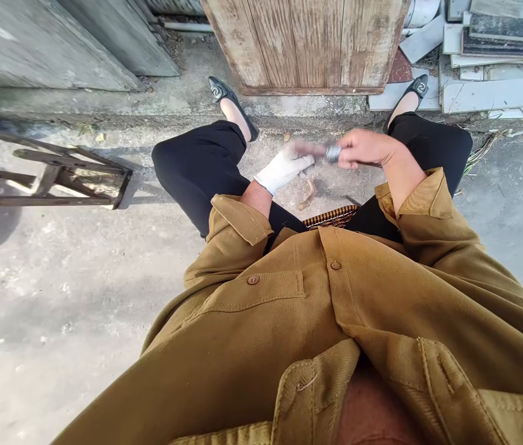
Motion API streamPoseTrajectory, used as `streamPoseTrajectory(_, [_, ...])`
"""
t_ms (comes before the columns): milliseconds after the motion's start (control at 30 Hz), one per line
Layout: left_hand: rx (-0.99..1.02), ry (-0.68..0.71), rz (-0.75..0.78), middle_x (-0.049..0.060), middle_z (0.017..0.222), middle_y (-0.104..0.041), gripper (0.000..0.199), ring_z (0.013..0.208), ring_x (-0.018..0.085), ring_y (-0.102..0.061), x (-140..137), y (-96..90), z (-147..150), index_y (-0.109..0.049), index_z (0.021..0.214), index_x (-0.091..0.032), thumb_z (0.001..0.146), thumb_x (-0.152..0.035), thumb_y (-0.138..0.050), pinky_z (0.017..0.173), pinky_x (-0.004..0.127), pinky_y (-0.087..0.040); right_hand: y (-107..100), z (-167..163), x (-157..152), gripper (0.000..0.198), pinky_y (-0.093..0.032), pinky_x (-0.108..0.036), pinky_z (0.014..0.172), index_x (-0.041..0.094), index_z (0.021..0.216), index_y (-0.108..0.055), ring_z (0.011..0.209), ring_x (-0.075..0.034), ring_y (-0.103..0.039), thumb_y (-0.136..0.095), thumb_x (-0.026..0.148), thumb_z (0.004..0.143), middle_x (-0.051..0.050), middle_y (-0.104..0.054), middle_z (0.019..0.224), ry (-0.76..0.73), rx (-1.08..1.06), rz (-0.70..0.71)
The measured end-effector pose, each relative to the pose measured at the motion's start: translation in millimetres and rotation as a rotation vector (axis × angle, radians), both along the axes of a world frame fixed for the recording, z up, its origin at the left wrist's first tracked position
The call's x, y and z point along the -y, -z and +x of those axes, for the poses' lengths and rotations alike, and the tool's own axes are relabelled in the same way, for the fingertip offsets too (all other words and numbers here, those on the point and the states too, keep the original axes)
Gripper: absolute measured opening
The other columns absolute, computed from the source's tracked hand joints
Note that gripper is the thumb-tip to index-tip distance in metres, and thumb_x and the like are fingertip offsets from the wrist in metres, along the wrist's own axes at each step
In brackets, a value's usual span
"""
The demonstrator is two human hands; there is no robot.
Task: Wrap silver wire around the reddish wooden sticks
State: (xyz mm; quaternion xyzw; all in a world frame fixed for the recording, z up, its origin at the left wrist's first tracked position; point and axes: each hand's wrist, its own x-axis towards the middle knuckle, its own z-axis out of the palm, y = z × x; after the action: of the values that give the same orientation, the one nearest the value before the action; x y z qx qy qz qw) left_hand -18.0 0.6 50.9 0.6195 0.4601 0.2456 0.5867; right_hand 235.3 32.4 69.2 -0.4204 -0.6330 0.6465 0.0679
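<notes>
Your left hand, in a white glove, is closed around one end of a small brownish piece that is too blurred to identify, and your bare right hand is pinched shut on a short tool with a silvery collar pressed against that piece. Both hands meet in the air between your knees, above the concrete ground, where a curled brown scrap lies just below them. An edge of a woven basket shows at your lap, close under the work. To do this step well, I judge you should keep the gloved hand as the anchor, gripping firmly and turning the piece a little at a time, and let the bare hand make short, controlled strokes directed away from the gloved fingers. Bring the work closer over the basket so that whatever falls lands in it rather than on the ground. Keep your wrists low and elbows near your coat for steadiness. The wooden door, the stacked slabs and the metal frame stand well apart.
</notes>
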Motion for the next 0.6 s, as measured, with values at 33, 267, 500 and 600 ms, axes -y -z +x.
streamPoseTrajectory(33, [0.002, -0.013, -0.023, 0.006, 0.072, -0.075, 0.018, 0.090, 0.027, -0.070, 0, 1.0, -1, -0.077, 0.086, -0.026, 0.094, -0.040, -0.086, 0.081, 0.045, -0.057, -3, 5, -2, 0.047, -0.037, -0.026, 0.060, 0.020, 0.083, -0.061, 0.058, -0.009, -0.042, -0.086, 0.053, 0.106, 0.005, -0.053, 0.065, 0.160, -0.150, 0.059])
streamPoseTrajectory(267, [-0.043, 0.009, -0.045, 0.004, 0.074, -0.075, 0.028, 0.078, 0.020, -0.065, -4, 8.2, -2, -0.076, 0.087, -0.026, 0.093, -0.051, -0.085, 0.072, 0.043, -0.053, 17, 18, -22, 0.050, -0.042, -0.031, 0.060, 0.025, 0.091, -0.058, 0.063, -0.015, -0.042, -0.064, 0.066, 0.119, 0.001, -0.053, 0.073, 0.671, 0.121, 0.218])
streamPoseTrajectory(500, [-0.035, -0.023, -0.005, 0.004, 0.066, -0.067, 0.026, 0.066, 0.019, -0.059, -3, 4.1, -6, -0.071, 0.084, -0.026, 0.090, -0.046, -0.085, 0.059, 0.037, -0.047, 32, 15, -25, 0.053, -0.052, -0.032, 0.077, 0.021, 0.073, -0.061, 0.080, -0.021, -0.065, -0.098, 0.051, 0.098, -0.001, -0.050, 0.065, 0.363, 0.448, 0.383])
streamPoseTrajectory(600, [-0.018, -0.027, 0.010, 0.004, 0.064, -0.064, 0.028, 0.062, 0.019, -0.057, -4, 2.7, -4, -0.068, 0.080, -0.025, 0.088, -0.045, -0.086, 0.056, 0.035, -0.044, 17, 2, -15, 0.041, -0.058, -0.035, 0.077, 0.020, 0.085, -0.074, 0.080, -0.023, -0.070, -0.104, 0.048, 0.090, -0.002, -0.061, 0.069, 0.169, 0.355, 0.308])
